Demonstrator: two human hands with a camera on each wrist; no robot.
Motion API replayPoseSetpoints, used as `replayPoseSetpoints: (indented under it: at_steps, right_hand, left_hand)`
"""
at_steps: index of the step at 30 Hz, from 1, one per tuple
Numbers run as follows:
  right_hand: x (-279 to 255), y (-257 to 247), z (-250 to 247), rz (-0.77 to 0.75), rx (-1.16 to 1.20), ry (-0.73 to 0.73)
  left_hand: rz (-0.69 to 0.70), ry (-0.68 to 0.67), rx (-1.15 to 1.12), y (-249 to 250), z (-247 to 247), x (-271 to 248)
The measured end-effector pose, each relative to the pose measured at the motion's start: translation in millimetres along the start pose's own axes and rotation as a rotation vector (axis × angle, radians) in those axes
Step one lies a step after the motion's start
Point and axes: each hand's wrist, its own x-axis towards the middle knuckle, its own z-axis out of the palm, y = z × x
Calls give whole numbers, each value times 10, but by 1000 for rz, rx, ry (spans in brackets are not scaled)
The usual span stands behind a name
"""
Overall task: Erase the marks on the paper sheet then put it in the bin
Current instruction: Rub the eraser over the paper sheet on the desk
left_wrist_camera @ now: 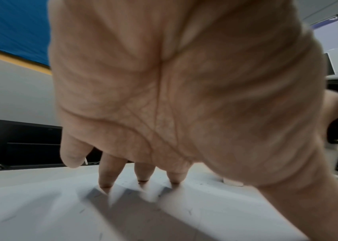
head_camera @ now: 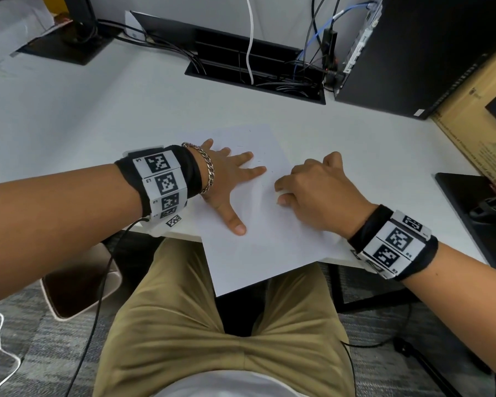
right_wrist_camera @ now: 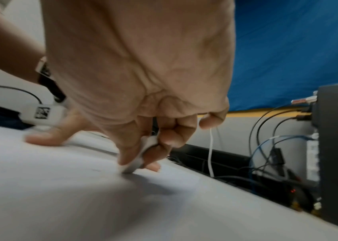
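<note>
- The paper sheet (head_camera: 258, 224) lies at the centre of the head view on the white desk (head_camera: 98, 116), turned at an angle, its lower corner hanging past the desk's near edge above the person's khaki trousers (head_camera: 184, 325).
- The left hand (head_camera: 226, 179) lies flat on the sheet's left part with its fingers straight and spread, thumb pointing toward the lower edge of the frame; in the left wrist view the fingertips (left_wrist_camera: 105, 182) press down on the paper.
- The right hand (head_camera: 315, 181), just right of the left one, has its fingers curled and pinches a small white eraser (right_wrist_camera: 141, 156); in the right wrist view the eraser's lower end touches the sheet.
- A few faint pencil marks (head_camera: 259, 161) show on the paper near the left hand's fingertips; they are too small to read.
- A chain bracelet (head_camera: 206, 167) sits on the left wrist, and both wrists carry black bands with printed square markers.
- At the upper middle of the head view a black cable tray (head_camera: 255, 70) is sunk into the desk, with a white cable (head_camera: 251, 38) running into it.
- A black computer case (head_camera: 413, 53) stands at the upper right, and a cardboard box (head_camera: 484, 116) is at the right edge.
</note>
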Motion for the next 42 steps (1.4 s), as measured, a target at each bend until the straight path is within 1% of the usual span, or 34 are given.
replayPoseSetpoints:
  at_steps: [5, 9, 11, 13, 16, 19, 21, 24, 31, 36, 37, 40, 42]
  right_hand:
    - [-65, -239, 29, -43, -33, -7]
    - [-10, -70, -53, 43, 57, -24]
    - [-29, 30, -95, 88, 113, -8]
    - [-77, 50, -104, 102, 132, -9]
    - [-134, 33, -16, 91, 121, -50]
    - [-95, 103, 32, 113, 143, -57]
    - [-57, 146, 34, 116, 157, -71]
    - [-15, 180, 20, 111, 169, -90]
    - [93, 150, 31, 114, 170, -38]
    - [-28, 19, 73, 0, -9, -3]
    - [-24, 19, 63, -4, -27, -5]
    - [57, 90, 39, 49, -19, 9]
    - [56, 78, 43, 59, -56, 7]
  left_hand:
    - [-25, 20, -6, 38, 16, -14]
    - [-48, 35, -46, 67, 36, -62]
    - [-54, 54, -55, 82, 52, -67]
    - [-76, 87, -33, 107, 83, -73]
    - [-128, 138, -12, 163, 66, -103]
    - [-98, 160, 8, 154, -26, -122]
    - [-50, 122, -13, 114, -46, -94]
    - [-21, 33, -69, 73, -18, -44]
    - [-14, 32, -84, 51, 25, -28]
    - [-34, 3, -46, 74, -22, -3]
    - [-37, 0, -35, 81, -34, 3]
    - [-40, -15, -14, 101, -60, 0]
    - [-45, -21, -14, 111, -65, -3]
